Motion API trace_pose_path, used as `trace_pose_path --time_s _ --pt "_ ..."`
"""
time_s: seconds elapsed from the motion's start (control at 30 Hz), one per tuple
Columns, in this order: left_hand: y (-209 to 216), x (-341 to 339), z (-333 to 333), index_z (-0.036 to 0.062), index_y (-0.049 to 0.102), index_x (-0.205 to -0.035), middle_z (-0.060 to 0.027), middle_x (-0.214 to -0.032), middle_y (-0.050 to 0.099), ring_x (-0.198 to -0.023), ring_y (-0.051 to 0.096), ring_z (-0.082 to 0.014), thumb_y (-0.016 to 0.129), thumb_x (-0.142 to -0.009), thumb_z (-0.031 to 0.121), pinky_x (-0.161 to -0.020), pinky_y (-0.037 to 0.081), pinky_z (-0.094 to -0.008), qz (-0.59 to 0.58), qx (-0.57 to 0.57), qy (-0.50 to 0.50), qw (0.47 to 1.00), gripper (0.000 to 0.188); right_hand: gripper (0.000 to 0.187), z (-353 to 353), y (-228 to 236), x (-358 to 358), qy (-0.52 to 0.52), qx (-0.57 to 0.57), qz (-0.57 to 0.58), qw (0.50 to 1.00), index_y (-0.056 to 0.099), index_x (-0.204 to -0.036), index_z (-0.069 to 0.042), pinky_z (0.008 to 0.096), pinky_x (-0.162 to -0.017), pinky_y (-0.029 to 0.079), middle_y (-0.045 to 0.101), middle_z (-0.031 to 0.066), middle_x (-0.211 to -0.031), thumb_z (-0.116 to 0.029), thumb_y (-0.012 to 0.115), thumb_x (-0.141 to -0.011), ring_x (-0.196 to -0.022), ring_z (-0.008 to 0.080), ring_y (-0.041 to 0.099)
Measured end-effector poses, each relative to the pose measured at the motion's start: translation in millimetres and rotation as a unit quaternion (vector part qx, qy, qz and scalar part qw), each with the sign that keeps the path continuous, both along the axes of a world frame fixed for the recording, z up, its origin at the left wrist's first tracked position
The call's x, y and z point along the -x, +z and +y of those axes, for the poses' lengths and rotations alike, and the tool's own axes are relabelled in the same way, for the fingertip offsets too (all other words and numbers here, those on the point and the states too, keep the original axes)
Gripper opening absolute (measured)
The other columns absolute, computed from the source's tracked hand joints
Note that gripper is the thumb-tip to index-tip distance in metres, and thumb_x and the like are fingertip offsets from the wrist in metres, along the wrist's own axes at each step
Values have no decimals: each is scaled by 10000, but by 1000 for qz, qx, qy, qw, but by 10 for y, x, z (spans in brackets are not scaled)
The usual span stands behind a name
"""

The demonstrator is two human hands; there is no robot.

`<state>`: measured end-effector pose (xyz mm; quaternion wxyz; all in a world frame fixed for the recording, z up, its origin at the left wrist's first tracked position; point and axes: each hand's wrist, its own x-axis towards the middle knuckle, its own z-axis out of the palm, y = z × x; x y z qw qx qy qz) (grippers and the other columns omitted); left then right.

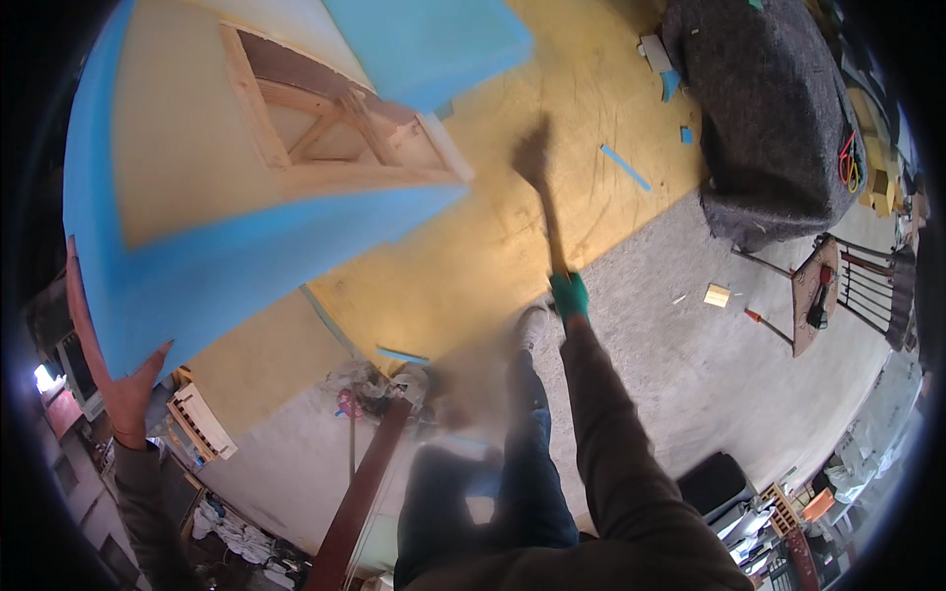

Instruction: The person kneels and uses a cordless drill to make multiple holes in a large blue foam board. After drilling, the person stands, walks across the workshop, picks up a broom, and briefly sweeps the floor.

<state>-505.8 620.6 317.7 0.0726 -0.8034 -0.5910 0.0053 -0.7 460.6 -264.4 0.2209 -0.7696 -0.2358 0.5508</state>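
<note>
At the left, my bare left hand [128, 399] grips the lower corner of a large wooden-framed piece edged in blue foam [246, 251], its thumb and fingers spread around the corner. The piece is tilted and its near edge is blurred. A gap in its pale covering shows the wooden frame [254, 108] inside. My right hand [570, 295], in a green glove, is closed on the handle of a long tool [548, 202]. The tool's dark, flared head looks like a brush but is smeared by motion. It is held out over the yellow board, apart from the foam-edged piece.
Beneath lies a yellow sheet [473, 266] with a thin blue strip [626, 167] and other scraps. A dark cloth-covered bulk [764, 108] stands far right, beside a wooden chair [818, 295]. Near my legs a reddish-brown beam [370, 483] slants upward.
</note>
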Motion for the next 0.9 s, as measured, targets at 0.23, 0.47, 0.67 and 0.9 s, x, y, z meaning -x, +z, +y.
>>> trace_pose_path --time_s 0.23,0.47,0.67,0.9 --pt "18 15 -9 60 270 -1618 -189 -1672 276 -1515 316 -401 848 -778 451 -1241 281 -530 12 -9 -6 1000 1092 213 -2472 1687 -464 -289 202 9 936 588 -1068 -145 360 -419 452 592 60 -724 -260 696 -925 -540 194 575" --pt "-23 -20 -33 61 277 -1614 -189 -1665 292 -1508 328 -403 891 -732 381 -1227 303 -521 63 -32 -14 997 1121 322 -1950 1488 329 553 -139 -255 781 574 -1249 -142 487 -540 551 665 59 -785 -296 642 -975 -729 274 727" --pt "68 -54 -83 34 292 -1614 -203 -1671 287 -1522 299 -405 826 -758 581 -1249 244 -512 -23 5 22 999 1148 353 -1103 1048 567 526 -88 -261 804 557 -1299 -163 490 -560 546 645 67 -892 -331 606 -992 -776 295 707" --pt "279 -101 -170 44 394 -1561 -187 -1658 318 -1564 236 -366 893 -690 533 -1258 190 -536 -39 13 43 998 1117 392 -930 1388 510 439 -20 -180 880 538 -1356 -187 493 -584 541 621 75 -1018 -371 564 -1011 -831 320 684"
